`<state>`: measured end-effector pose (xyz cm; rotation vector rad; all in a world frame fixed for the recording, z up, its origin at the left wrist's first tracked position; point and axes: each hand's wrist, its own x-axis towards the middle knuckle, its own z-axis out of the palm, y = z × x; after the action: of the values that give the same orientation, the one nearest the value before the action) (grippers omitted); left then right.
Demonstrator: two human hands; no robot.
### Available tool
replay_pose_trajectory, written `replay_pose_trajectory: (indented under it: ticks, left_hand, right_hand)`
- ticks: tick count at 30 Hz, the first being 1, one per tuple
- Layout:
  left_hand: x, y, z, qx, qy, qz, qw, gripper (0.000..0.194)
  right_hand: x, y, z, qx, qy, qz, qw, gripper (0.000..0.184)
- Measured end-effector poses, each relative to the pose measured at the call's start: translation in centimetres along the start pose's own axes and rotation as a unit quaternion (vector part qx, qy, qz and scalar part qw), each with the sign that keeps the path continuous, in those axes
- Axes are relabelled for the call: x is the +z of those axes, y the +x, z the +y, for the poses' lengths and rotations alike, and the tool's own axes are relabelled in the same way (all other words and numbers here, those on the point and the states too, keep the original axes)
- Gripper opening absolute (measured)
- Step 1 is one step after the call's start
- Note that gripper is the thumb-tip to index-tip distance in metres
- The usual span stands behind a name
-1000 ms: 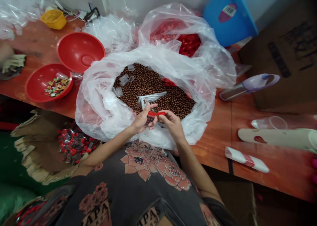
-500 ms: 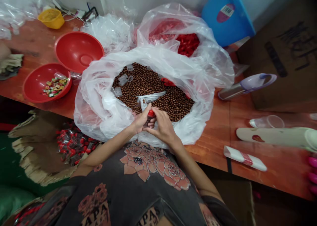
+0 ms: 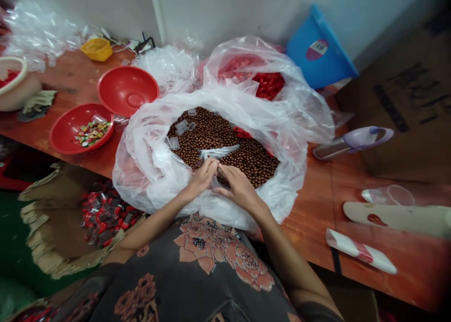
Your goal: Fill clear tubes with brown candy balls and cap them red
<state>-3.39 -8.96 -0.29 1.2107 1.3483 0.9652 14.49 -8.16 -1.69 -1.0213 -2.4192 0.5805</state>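
Note:
My left hand (image 3: 203, 176) is closed, its fingertips raised over the front rim of a big clear plastic bag (image 3: 148, 171). Whatever it holds is hidden by the fingers. My right hand (image 3: 240, 184) has its fingers stretched out and its thumb apart, the fingertips meeting those of the left hand. Small brown balls (image 3: 257, 160) fill the bag. On them lie a few clear plastic containers (image 3: 182, 127), a red piece (image 3: 242, 132) and a whitish plastic strip (image 3: 223, 151) just beyond my hands.
Left stand two red bowls, one bare (image 3: 128, 89), one with wrapped pieces (image 3: 82, 129). Below is a torn carton (image 3: 45, 232) of red-capped filled containers (image 3: 109, 214). Behind sit a bag of red caps (image 3: 269, 84) and a blue bin (image 3: 320, 54). A bottle (image 3: 348, 143) stands right.
The red-capped container of brown balls seen between my hands is no longer visible. My fingertips have come together. The view has shifted up and left, bringing a pale bowl in.

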Motion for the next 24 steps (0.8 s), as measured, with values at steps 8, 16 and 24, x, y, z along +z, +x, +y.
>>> replay_pose_trajectory:
  ticks: [8,16,24]
  left_hand:
    - [-3.6,2.4,-2.8,0.089,0.503,0.054,0.858,0.024]
    - [-10.4,6.4,-0.4,-0.079,0.595,0.142,0.787,0.032]
    - [-12.1,8.3,-1.2,-0.117,0.551,0.127,0.816,0.044]
  right_hand:
    - [-4.4,5.6,9.6,0.124,-0.074,0.021,0.989,0.045]
    - [-5.2,8.5,12.1,0.167,-0.145,-0.012,0.975,0.051]
    - [-4.0,6.7,10.3,0.140,-0.065,-0.002,0.988,0.031]
